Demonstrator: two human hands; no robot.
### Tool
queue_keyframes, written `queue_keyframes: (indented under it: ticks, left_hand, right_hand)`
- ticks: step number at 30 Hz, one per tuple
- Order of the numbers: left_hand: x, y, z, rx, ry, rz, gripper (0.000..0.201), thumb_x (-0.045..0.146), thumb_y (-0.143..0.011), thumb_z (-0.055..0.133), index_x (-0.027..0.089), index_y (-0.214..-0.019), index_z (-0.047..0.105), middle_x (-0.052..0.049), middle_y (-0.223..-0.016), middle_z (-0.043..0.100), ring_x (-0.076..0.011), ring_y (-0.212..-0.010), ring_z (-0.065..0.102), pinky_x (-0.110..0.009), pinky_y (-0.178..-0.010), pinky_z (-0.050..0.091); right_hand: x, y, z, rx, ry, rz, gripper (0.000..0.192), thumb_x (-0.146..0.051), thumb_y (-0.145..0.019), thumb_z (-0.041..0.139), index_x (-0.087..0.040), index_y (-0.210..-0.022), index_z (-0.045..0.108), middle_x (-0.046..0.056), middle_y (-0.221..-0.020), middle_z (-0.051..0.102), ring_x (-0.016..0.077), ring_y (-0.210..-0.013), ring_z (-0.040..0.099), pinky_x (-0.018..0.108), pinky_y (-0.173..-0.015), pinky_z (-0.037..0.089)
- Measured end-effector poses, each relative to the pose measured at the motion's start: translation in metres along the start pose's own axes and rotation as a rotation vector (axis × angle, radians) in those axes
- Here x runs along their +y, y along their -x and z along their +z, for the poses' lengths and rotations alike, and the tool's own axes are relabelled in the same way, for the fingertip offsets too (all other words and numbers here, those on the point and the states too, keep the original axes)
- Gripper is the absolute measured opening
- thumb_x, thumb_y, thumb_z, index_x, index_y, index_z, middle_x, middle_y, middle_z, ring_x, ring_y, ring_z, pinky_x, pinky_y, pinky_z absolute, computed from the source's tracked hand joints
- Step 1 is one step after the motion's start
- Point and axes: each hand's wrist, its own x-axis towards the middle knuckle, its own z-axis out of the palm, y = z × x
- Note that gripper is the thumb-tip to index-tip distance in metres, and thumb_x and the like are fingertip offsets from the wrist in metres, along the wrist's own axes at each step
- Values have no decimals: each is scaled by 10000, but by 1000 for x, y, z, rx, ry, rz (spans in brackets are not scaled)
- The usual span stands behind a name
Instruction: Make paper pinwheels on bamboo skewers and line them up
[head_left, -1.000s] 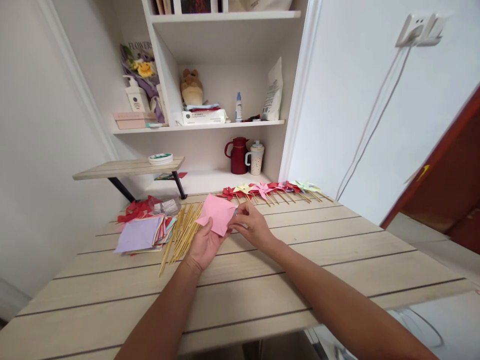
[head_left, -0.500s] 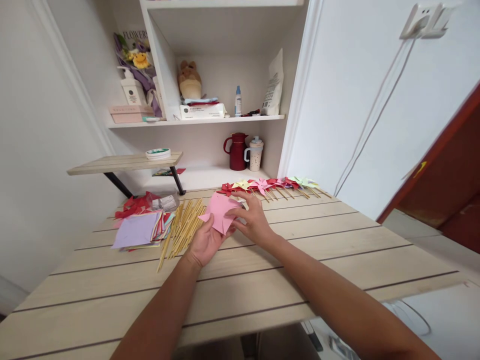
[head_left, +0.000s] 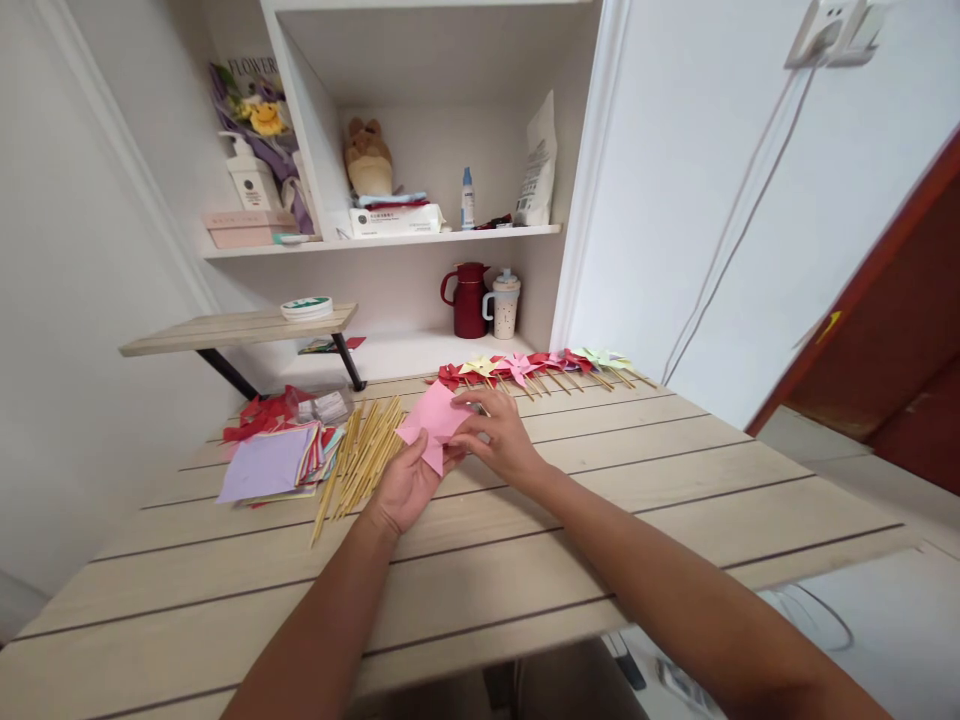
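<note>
A pink sheet of paper (head_left: 433, 412) with cut, slightly bent corners is held above the table between both hands. My left hand (head_left: 409, 483) grips its lower edge, thumb on top and fingers beneath. My right hand (head_left: 499, 435) pinches the paper's right side, where a corner curls under the fingertips; part of that corner is hidden. Just left of the paper lies a spread of thin wooden sticks (head_left: 367, 455). Beyond the hands, finished paper pinwheels (head_left: 517, 368) in red, yellow, pink and green rest in a row on sticks.
A stack of coloured paper sheets (head_left: 270, 465), lilac on top, lies at left by a clear plastic bag (head_left: 322, 405) and red paper pieces (head_left: 262, 415). A small raised shelf (head_left: 232, 325) stands behind them. At the back are a red jug (head_left: 471, 305) and a cup (head_left: 505, 308).
My right fingers have shifted on the paper's right corner, which is now curled more inward. The whole view has moved slightly; my left hand keeps its grip.
</note>
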Motion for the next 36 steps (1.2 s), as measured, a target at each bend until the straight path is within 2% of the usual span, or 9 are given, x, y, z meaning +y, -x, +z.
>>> queue_keyframes:
  ticks: [5, 12, 15, 19, 21, 24, 27, 30, 36]
  left_hand:
    - [-1, -1, 0, -23, -10, -32, 445, 313, -967, 550, 141, -1378, 564, -158, -1247, 704, -305, -1224, 623, -538, -1115, 417]
    - [-1, -1, 8, 48, 35, 32, 499, 225, -974, 522, 174, -1468, 474, -112, -1303, 688, -236, -1254, 610, -435, -1156, 403]
    - [0, -1, 7, 65, 44, 17, 495, 235, -982, 503, 154, -1469, 469, -127, -1303, 685, -249, -1241, 619, -446, -1130, 431]
    - [4, -1, 5, 83, 36, 12, 486, 291, -992, 494, 165, -1461, 482, -133, -1316, 676, -277, -1246, 615, -454, -1077, 476]
    - [4, 0, 4, 83, 30, 17, 478, 303, -996, 489, 177, -1456, 490, -125, -1317, 676, -275, -1234, 623, -448, -1059, 489]
    - [3, -1, 4, 83, 49, 46, 462, 275, -996, 495, 184, -1449, 500, -112, -1327, 673, -237, -1195, 645, -404, -1044, 497]
    - [2, -1, 5, 71, 79, 48, 453, 267, -992, 508, 183, -1437, 512, -111, -1318, 678, -220, -1159, 659, -385, -1029, 504]
    - [2, -1, 6, 46, 98, 36, 450, 289, -990, 514, 169, -1424, 523, -122, -1265, 704, -234, -1128, 671, -420, -1041, 494]
    - [-1, -1, 2, -19, 40, -1, 439, 331, -989, 516, 110, -1365, 566, -152, -1155, 738, -262, -1073, 693, -476, -1075, 455]
  right_hand:
    - [-1, -1, -2, 12, -73, 106, 187, -329, -864, 733, -239, -700, 736, 65, -1200, 676, 279, -1146, 580, 495, -1028, 367]
    - [-3, -3, -3, 9, -242, 242, 150, -302, -819, 761, -217, -701, 725, 92, -1238, 620, 290, -1186, 571, 492, -1013, 432]
    - [-2, -4, -7, 1, -245, 193, 92, -313, -796, 788, -241, -840, 749, 95, -1287, 576, 294, -1256, 530, 499, -1064, 416]
    - [0, -4, -14, -86, -142, 32, 420, -424, -724, 851, -288, -1098, 720, 108, -1484, 432, 332, -1397, 396, 524, -1134, 346]
    - [0, -4, -14, -136, -57, -30, 441, -445, -736, 839, -291, -1128, 710, 111, -1536, 384, 351, -1417, 368, 540, -1132, 330]
    - [-2, -3, -12, -158, 29, -105, 271, -380, -804, 791, -287, -1053, 737, 99, -1526, 422, 349, -1391, 402, 543, -1112, 332]
    - [-4, -2, -7, -106, 37, -132, 68, -327, -845, 753, -268, -877, 764, 84, -1449, 517, 326, -1329, 467, 526, -1076, 357]
    - [-5, -2, -5, -40, 17, -91, 99, -312, -834, 767, -248, -759, 758, 82, -1370, 585, 310, -1254, 524, 509, -1036, 377]
    - [-4, -3, -4, 8, -24, 65, 122, -292, -825, 778, -240, -716, 756, 75, -1272, 649, 292, -1203, 558, 499, -1040, 358]
